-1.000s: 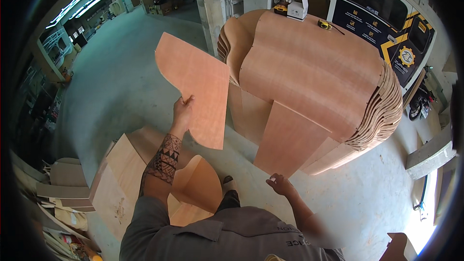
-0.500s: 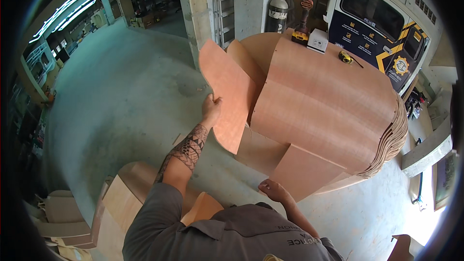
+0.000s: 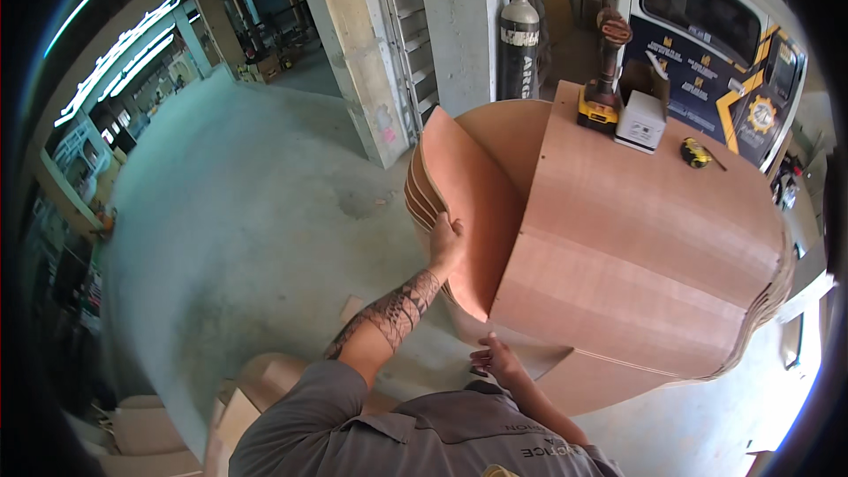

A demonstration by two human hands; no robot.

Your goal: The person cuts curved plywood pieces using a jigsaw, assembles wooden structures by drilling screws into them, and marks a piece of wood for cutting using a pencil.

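My left hand [image 3: 448,246] is closed on the left edge of a thin, curved orange-brown plywood panel [image 3: 477,190]. The panel stands tilted, its right edge against the end of a large stack of curved plywood sheets [image 3: 636,238]. Just below the panel's lower corner is my right hand [image 3: 500,362], with its fingers apart. A small dark patch shows by its fingertips; I cannot tell whether the hand holds it. More layered plywood edges [image 3: 422,199] show behind the panel on the left.
On the stack stand a cordless drill [image 3: 601,79], a white box [image 3: 642,122] and a yellow tape measure [image 3: 695,153]. Behind are a gas cylinder [image 3: 518,44], a ladder [image 3: 408,26], concrete pillars [image 3: 353,44] and a van [image 3: 698,44]. More plywood pieces [image 3: 150,428] lie at lower left.
The panel has moved in against the end of the stack, my left hand still on its edge. My right hand has spread its fingers near the panel's lower corner. The view has shifted.
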